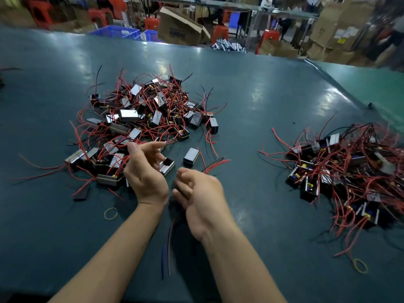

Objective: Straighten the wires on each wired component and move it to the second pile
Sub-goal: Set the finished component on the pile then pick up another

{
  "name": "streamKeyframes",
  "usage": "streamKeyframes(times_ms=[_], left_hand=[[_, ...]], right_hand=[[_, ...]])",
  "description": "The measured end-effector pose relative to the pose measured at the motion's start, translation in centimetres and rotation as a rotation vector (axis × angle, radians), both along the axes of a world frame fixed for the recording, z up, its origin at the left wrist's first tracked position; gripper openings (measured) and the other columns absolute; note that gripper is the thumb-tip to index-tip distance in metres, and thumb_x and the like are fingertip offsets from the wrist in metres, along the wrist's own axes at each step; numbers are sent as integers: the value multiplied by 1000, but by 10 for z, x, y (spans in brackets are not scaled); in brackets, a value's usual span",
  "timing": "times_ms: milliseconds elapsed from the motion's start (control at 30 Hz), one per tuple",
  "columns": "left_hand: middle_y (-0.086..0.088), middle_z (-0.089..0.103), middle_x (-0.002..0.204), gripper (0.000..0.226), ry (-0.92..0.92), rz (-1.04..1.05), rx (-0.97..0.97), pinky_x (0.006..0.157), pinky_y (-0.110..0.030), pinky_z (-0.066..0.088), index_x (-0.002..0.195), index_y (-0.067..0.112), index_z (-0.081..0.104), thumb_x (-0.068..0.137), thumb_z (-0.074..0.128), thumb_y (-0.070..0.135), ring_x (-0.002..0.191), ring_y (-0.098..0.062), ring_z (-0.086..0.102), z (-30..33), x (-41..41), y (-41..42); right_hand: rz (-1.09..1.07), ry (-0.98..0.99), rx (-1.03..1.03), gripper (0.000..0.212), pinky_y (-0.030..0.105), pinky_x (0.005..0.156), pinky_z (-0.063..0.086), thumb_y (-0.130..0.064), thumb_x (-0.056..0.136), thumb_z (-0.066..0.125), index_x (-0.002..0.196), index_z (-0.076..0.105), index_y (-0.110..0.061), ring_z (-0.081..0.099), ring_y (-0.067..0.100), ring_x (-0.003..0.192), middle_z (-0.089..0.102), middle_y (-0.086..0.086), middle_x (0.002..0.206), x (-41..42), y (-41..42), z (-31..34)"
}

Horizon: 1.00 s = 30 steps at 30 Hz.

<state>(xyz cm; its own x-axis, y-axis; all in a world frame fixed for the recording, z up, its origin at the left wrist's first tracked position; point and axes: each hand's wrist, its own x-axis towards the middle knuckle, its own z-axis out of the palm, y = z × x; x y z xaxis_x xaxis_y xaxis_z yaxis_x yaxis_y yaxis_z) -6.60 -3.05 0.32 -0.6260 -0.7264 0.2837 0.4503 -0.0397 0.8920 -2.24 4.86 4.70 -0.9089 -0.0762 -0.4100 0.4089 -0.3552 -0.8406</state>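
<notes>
A big tangled pile of small metal-cased components with red and black wires [142,119] lies left of centre on the dark green table. A second pile [349,176] sits at the right. My left hand [146,173] holds one wired component [168,167] at its fingertips, just in front of the first pile. Close beside it, my right hand [197,193] has its fingers curled round that component's wires [169,248], whose red, blue and black ends hang down beneath the hand. How the wires run under the right hand is hidden.
A single loose component [191,157] with its wires lies just beyond my hands. Yellow rubber bands lie near left [110,213] and near right [360,265]. The table [251,88] ends at a far edge, with cardboard boxes, crates and red stools behind it.
</notes>
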Motion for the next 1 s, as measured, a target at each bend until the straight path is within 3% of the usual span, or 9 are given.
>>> streamKeyframes(times_ms=[133, 233, 300, 433, 533, 633, 767, 867, 1000], left_hand=[[6, 55, 57, 60, -11, -28, -45, 55, -24, 33, 77, 14, 70, 100, 23, 42, 56, -13, 45, 1, 0, 5], [7, 55, 56, 59, -18, -47, -41, 55, -22, 33, 75, 16, 70, 100, 24, 42, 55, -10, 44, 1, -2, 4], [3, 55, 58, 56, -44, -61, -88, 56, -19, 35, 74, 19, 69, 101, 25, 39, 55, -7, 46, -1, -2, 3], [1, 55, 61, 47, -112, -84, -273, 58, -15, 38, 77, 21, 68, 102, 31, 34, 58, -4, 50, -5, 0, 4], [8, 52, 59, 38, -111, -47, -417, 56, -15, 38, 75, 22, 65, 101, 39, 30, 56, -6, 51, -4, 2, 5], [10, 57, 62, 38, -145, 8, -582, 59, -27, 43, 77, 16, 69, 98, 42, 32, 60, -10, 54, 0, 6, 7], [1, 65, 73, 21, -161, 134, -1041, 71, -39, 43, 80, 12, 70, 91, 54, 21, 70, -24, 55, -1, 11, 9], [-4, 65, 86, 16, -290, 250, -1218, 75, -37, 38, 93, 12, 71, 79, 63, 12, 82, -29, 56, -3, 10, 1], [-8, 64, 90, 24, -373, 326, -1143, 80, -40, 40, 94, 11, 70, 74, 57, 6, 86, -33, 55, -2, 9, -10]], right_hand=[[-7, 135, 421, 21, 24, 58, 33, -11, 88, 55, 101, 61, 4, 43, 10, 63, 54, 1, 76, -20, 36, -12], [-121, 185, 640, 40, 27, 91, 45, -13, 91, 54, 131, 55, -8, 57, 13, 100, 64, 4, 120, -40, 78, -18], [-181, 186, 704, 40, 35, 102, 45, -11, 91, 55, 131, 56, -7, 58, 16, 104, 64, 6, 120, -53, 110, -19], [-174, 223, 774, 13, 50, 98, 47, -9, 90, 56, 87, 67, -16, 55, 14, 83, 67, 8, 88, -70, 154, -17], [-194, 255, 962, 18, 43, 97, 50, -15, 89, 58, 103, 70, -10, 63, 19, 97, 71, 11, 106, -77, 172, -22], [-270, 299, 1177, 24, 28, 83, 44, -15, 89, 55, 105, 71, -8, 62, 22, 94, 70, 7, 98, -72, 173, -26], [-325, 607, 1408, 18, 34, 86, 40, -10, 89, 56, 100, 70, -5, 59, 32, 100, 67, 14, 106, -60, 137, -25], [-167, 846, 1358, 13, 36, 87, 43, -6, 88, 59, 96, 70, -5, 61, 32, 95, 68, 12, 99, -56, 105, -20], [132, 920, 1213, 19, 42, 83, 50, -10, 90, 56, 103, 70, -8, 63, 30, 94, 70, 10, 103, -72, 48, -7]])
